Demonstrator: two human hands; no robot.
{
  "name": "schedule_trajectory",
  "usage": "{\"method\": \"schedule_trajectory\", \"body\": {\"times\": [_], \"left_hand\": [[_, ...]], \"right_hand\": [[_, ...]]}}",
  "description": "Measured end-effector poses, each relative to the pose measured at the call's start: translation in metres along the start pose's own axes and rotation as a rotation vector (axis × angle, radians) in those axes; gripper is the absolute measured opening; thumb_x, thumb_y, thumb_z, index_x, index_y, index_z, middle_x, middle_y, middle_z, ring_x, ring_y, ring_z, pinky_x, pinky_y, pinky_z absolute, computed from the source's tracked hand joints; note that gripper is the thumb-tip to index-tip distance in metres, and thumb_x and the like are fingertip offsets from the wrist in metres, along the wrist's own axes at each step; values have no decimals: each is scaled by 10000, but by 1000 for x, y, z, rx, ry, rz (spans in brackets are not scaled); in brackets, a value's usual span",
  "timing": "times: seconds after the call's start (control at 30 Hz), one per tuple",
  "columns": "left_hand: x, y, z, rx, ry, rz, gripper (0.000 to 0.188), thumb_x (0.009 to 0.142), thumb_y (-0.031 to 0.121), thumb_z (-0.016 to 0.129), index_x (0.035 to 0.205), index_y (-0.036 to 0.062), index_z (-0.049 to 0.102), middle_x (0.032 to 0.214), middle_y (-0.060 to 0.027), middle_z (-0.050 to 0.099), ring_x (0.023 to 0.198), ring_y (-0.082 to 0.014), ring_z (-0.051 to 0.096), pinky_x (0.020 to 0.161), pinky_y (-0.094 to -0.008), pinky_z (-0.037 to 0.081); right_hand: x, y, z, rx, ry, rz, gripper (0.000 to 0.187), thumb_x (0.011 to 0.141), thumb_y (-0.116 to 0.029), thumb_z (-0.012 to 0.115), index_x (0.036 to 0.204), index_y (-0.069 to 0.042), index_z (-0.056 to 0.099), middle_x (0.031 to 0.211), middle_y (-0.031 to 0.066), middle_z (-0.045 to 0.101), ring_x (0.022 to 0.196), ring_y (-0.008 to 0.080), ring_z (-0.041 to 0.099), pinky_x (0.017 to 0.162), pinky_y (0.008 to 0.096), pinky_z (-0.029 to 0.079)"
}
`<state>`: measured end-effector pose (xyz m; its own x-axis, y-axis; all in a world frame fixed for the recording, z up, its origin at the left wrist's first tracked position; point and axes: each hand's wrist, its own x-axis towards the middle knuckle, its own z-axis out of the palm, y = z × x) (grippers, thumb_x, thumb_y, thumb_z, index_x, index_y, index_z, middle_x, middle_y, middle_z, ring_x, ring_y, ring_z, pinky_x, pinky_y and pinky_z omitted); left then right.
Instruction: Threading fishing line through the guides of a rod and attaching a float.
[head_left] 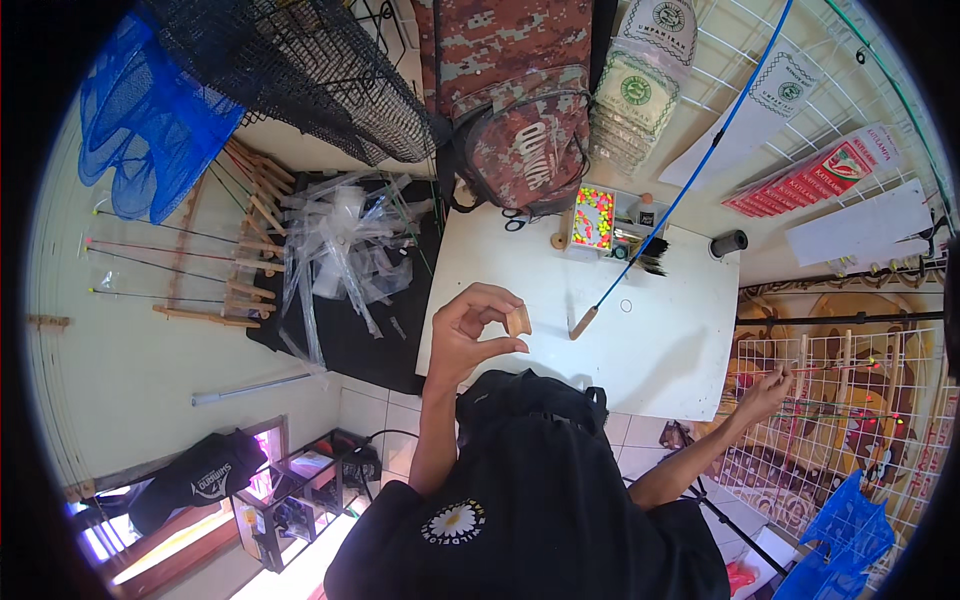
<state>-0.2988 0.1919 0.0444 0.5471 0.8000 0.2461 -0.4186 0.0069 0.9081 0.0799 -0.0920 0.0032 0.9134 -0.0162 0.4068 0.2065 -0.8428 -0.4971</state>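
Note:
Over the front of the white table, my left hand (pixel 478 330) pinches a small wooden spool (pixel 518 321) between thumb and fingers. Any line on the spool is too fine to make out. My right hand (pixel 766 391) is stretched far out to the right, beside the white wire grid (pixel 820 440). Its fingers are pinched on a thin stick (pixel 835 370) that points right and ends in a bright tip. A thin blue rod (pixel 690 180) with a cork handle (pixel 584 322) stands slanted over the table, between my two hands.
On the white table (pixel 490 260) are scissors (pixel 514 219), a box of bright beads (pixel 593 217) and a dark cylinder (pixel 729 243). A camouflage backpack (pixel 520 120) sits behind. Plastic sleeves (pixel 345 250) lie on a black surface at left. Nets (pixel 160 110) hang at upper left.

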Motion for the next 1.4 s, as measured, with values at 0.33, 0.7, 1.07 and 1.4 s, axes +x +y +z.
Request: {"method": "schedule_trajectory", "body": {"times": [0.33,0.7,1.07,1.4], "left_hand": [[0,1,2,15,0,3,445,620,-128,819,1005,-8,632,1061,-131,624,957,-185,638,798,-303,560],[2,2,20,82,-62,37,419,627,-110,826,990,4,650,1044,-129,648,955,-196,648,792,-322,561],[0,8,30,210,-19,251,434,634,-66,842,998,33,628,1080,-138,634,1012,-218,635,841,-329,548],[3,4,29,283,8,264,448,624,-37,855,1001,24,619,1077,-146,627,1003,-224,637,848,-331,546]], "right_hand": [[-4,12,4,-86,-40,47,298,990,-281,451,1128,-76,617,1034,196,684,927,383,657,777,454,493],[-83,-153,-19,571,-634,-531,294,957,-101,527,1239,-31,572,1224,170,594,1216,318,524,1048,398,377],[-144,-247,-66,1084,-1346,-491,321,931,-92,595,1238,-9,549,1000,149,695,921,239,678,868,354,497],[-139,-237,-67,903,-1488,-517,350,936,-106,607,1265,-12,535,641,8,507,621,63,484,593,236,400]]}}
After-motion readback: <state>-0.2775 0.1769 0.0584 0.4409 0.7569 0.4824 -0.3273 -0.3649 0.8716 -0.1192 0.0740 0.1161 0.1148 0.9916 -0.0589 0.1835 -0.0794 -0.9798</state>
